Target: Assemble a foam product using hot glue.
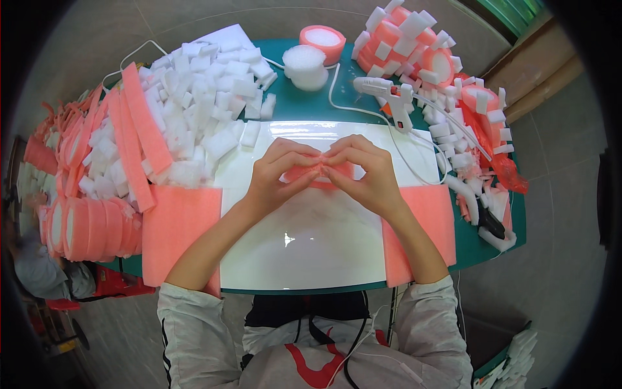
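Over the white board (304, 253), my left hand (271, 174) and my right hand (372, 170) meet at the fingertips. Both pinch a pink foam strip (342, 170) that seems to curve around a white foam piece. The fingers hide most of it, so its full shape does not show. Beyond my hands stand a stack of white foam discs (306, 68) and a round white foam piece wrapped in pink foam (322, 40). A white glue gun (389, 97) lies beyond my right hand, its cable curling onto the board.
White foam blocks (207, 97) heap up at the left beside long pink strips (133, 136) and pink-wrapped rounds (91, 227). Pink foam sheets (181, 233) flank the board. Block-studded pink foam pieces (408, 45) and a black-handled tool (491, 222) are on the right of the green table (285, 48).
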`<action>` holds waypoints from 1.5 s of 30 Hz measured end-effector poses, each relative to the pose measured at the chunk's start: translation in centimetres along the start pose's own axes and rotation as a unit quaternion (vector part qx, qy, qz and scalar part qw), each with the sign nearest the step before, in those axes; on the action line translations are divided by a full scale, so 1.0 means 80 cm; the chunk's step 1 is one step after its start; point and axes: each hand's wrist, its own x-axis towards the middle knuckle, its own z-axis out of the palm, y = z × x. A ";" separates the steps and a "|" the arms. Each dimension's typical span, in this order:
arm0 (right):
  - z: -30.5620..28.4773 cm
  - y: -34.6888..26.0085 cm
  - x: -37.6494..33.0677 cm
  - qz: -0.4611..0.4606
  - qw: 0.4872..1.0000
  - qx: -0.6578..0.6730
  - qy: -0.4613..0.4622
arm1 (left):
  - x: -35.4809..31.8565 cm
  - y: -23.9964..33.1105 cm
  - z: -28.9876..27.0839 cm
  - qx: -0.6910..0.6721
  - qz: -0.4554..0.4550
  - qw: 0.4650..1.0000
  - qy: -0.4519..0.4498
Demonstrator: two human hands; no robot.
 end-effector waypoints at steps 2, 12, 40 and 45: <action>-0.001 -0.001 0.000 0.013 1.000 0.004 0.003 | 0.000 0.000 0.002 -0.006 -0.003 1.000 0.000; 0.005 0.032 -0.003 0.195 0.924 0.326 -0.036 | -0.002 -0.001 0.004 -0.054 -0.060 0.997 0.004; -0.002 0.034 0.000 0.337 0.867 0.333 -0.158 | -0.006 0.002 0.006 -0.074 -0.045 0.996 0.012; -0.007 0.030 0.001 0.357 0.850 0.344 -0.177 | -0.006 0.004 0.007 -0.076 -0.029 0.997 -0.001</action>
